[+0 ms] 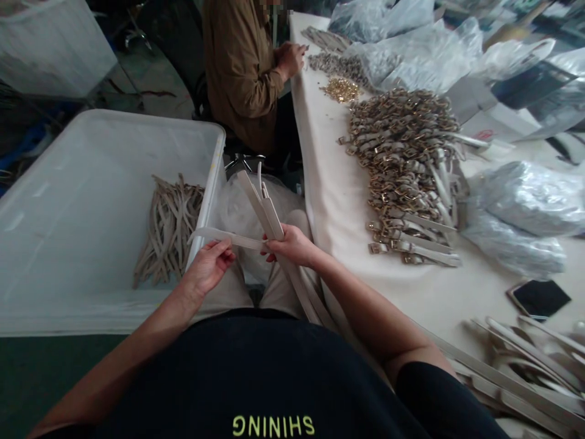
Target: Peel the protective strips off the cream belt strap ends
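My left hand (208, 265) pinches one beige strap (219, 236) that lies crosswise over my lap. My right hand (292, 245) grips a bundle of beige straps (262, 204) whose ends stick up and away from me, while their lower lengths trail down past my right thigh. Both hands hover above my knees, between the white bin and the table edge. The crosswise strap reaches from my left fingers to the bundle in my right hand.
A big white plastic bin (68, 183) at my left holds a heap of loose straps (169, 225). The table (333, 201) at right carries a pile of buckled straps (402, 158), plastic bags (525, 207), gold fittings (340, 89), a phone (539, 299). Another person (242, 67) sits beyond.
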A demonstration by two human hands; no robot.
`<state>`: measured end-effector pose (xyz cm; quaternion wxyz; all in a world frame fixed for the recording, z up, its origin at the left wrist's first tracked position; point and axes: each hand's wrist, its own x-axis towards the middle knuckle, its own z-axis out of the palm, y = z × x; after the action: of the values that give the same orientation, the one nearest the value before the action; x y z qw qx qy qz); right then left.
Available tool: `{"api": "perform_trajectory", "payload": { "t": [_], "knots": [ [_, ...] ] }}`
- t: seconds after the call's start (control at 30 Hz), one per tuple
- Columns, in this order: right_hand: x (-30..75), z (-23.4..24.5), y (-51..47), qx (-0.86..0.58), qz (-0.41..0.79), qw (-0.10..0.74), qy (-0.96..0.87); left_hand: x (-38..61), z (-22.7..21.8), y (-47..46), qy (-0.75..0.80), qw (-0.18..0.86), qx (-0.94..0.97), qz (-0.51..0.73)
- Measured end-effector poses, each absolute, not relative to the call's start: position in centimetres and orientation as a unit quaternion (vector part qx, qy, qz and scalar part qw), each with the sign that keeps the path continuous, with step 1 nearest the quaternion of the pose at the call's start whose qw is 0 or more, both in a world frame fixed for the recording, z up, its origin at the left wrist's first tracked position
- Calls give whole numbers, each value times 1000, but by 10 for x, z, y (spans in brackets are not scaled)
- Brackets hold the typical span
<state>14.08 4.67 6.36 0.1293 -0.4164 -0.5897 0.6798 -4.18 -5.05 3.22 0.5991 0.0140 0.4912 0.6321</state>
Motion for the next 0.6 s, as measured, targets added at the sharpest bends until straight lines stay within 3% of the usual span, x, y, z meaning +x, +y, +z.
{"api": "perform_trajectory", "payload": {
  "t": [0.2, 0.4, 0.6],
  "knots": [
    [134, 64, 42, -391, 704, 149, -573, -35, 39, -50, 499, 619, 15, 606],
    [146, 73, 59, -383, 734, 256, -499, -33, 65, -61, 403, 719, -16, 566],
    [143, 80, 45, -184, 776, 180, -576, -13, 93, -79, 294, 854, -5, 430]
  ]
}}
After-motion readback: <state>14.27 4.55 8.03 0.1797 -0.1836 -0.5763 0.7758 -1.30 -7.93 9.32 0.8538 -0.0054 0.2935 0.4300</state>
